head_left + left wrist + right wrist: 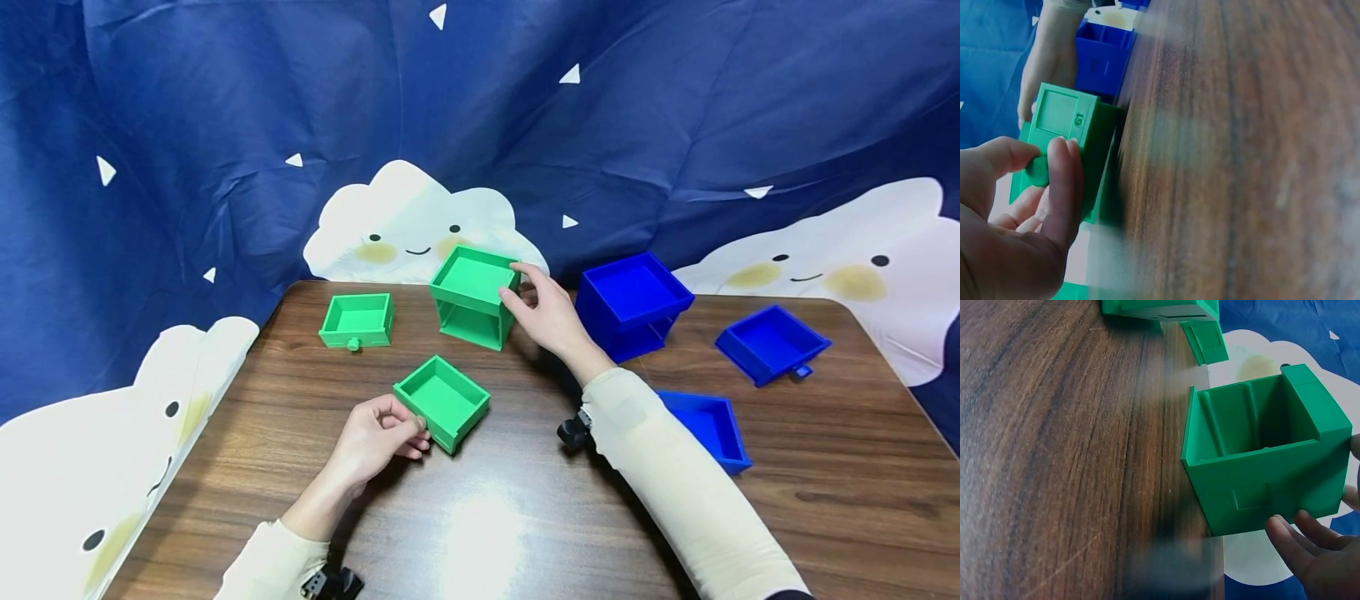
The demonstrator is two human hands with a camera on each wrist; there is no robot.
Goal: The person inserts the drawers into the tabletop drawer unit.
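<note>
My left hand (386,433) pinches the round knob (1037,171) of a small green drawer (442,400) between thumb and fingers. The drawer is turned at an angle, just above or on the table; I cannot tell which. Behind it stands a green cabinet frame (472,287) with a tray-like top and an open front. My right hand (551,312) holds this cabinet at its right side, thumb near the front corner. The fingertips (1282,531) touch its side wall in the right wrist view. A second green drawer (356,318) sits on the table to the left, knob facing forward.
A blue cabinet frame (633,300) stands right of the right hand. One blue drawer (772,342) lies farther right; another blue drawer (708,429) is partly behind the right sleeve (675,467). A blue cloud-patterned curtain (480,108) hangs behind the wooden table (847,467).
</note>
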